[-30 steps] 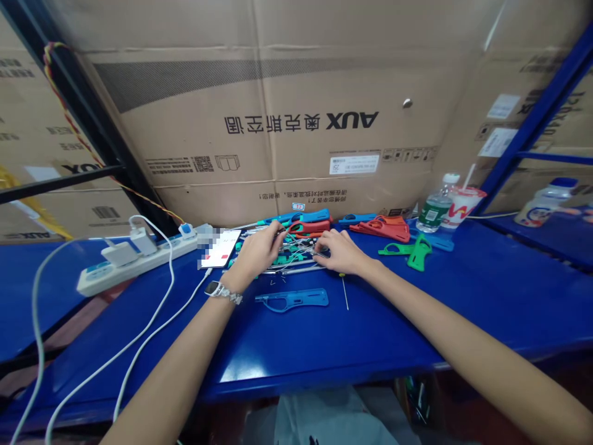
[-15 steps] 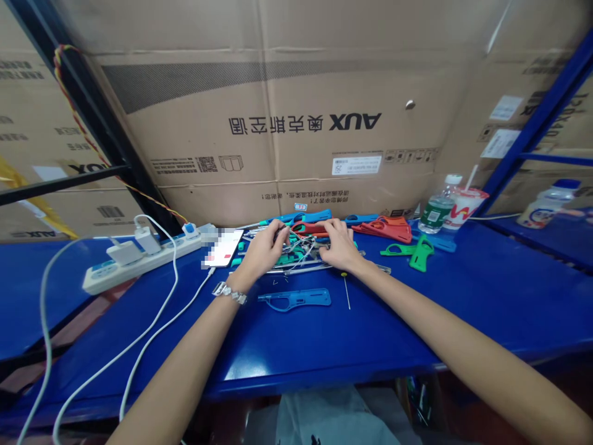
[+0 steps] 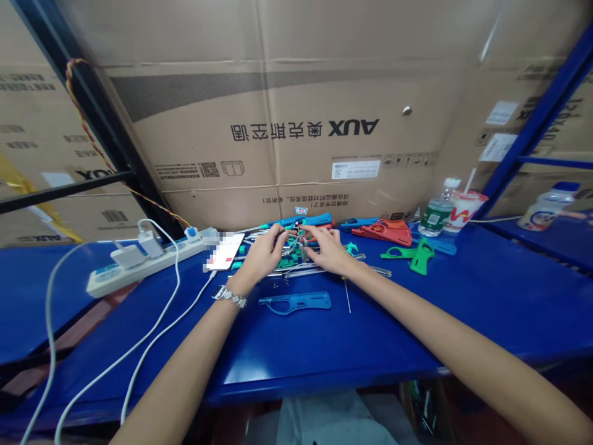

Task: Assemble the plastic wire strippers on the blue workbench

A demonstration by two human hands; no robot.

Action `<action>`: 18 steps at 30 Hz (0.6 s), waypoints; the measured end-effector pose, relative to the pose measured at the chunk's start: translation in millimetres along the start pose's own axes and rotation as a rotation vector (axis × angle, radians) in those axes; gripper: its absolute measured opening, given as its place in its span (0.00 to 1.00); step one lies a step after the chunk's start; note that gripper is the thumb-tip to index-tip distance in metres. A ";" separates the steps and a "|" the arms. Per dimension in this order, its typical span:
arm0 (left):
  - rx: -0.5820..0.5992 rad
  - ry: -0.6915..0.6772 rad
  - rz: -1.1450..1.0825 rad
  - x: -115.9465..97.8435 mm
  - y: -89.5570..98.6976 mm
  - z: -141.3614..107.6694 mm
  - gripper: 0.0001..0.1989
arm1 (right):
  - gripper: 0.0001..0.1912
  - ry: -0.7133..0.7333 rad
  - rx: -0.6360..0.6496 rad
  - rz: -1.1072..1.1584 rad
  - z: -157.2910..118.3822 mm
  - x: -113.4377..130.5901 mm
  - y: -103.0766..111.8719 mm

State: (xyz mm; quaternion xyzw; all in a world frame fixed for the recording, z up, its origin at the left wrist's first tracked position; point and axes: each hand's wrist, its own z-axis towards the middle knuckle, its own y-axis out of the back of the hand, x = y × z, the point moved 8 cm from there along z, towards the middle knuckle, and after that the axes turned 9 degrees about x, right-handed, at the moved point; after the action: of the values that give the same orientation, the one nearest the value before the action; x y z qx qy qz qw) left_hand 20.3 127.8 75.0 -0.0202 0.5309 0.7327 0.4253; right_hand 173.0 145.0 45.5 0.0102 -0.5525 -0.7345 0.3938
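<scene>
A loose pile of small parts (image 3: 286, 263) lies at the centre of the frame, with the person's two hands closing on it from either side; its thin metal rods (image 3: 306, 271) run mostly across the frame, left to right, while a pale tangle of wires (image 3: 295, 247) sits in the narrow gap between the fingertips, a little nearer to the right hand (image 3: 328, 250) than to the left hand (image 3: 263, 252).

The left hand is half curled, thumb and fingers bent close together at the pile's left part; the right hand is flatter, fingers reaching toward frame left, thumb slightly apart; whether either has a firm hold on a part cannot be told.

The blue casing (image 3: 309, 301) lies below the pile, apart from both hands, its long axis across the frame and its broad end to the right; the thin screwdriver (image 3: 347, 293) is just right of it, shaft pointing toward the bottom edge.

Compared with half a second ago, the right hand has shifted toward frame left, narrowing the gap; a green piece (image 3: 352, 248) now shows more plainly beside its wrist; the casing has stayed put on the table (image 3: 370, 346).
</scene>
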 end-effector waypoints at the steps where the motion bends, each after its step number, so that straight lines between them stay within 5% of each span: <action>1: 0.013 0.005 0.010 1.8 -1.2 0.2 0.12 | 0.26 -0.007 0.002 0.021 2.4 -1.8 -0.5; 10: 0.011 0.063 0.221 3.5 4.3 -2.4 0.11 | 0.18 0.101 -0.210 0.164 3.6 -0.9 27.3; 18: 0.080 -0.123 0.094 -10.4 1.7 -7.8 0.12 | 0.16 0.060 -0.023 0.184 33.6 -7.5 33.7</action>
State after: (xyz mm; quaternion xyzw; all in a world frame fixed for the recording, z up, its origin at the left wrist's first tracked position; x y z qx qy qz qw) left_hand 22.5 115.2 77.9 0.0666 0.5332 0.7298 0.4228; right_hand 182.2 173.8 83.0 -0.0231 -0.5306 -0.7009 0.4761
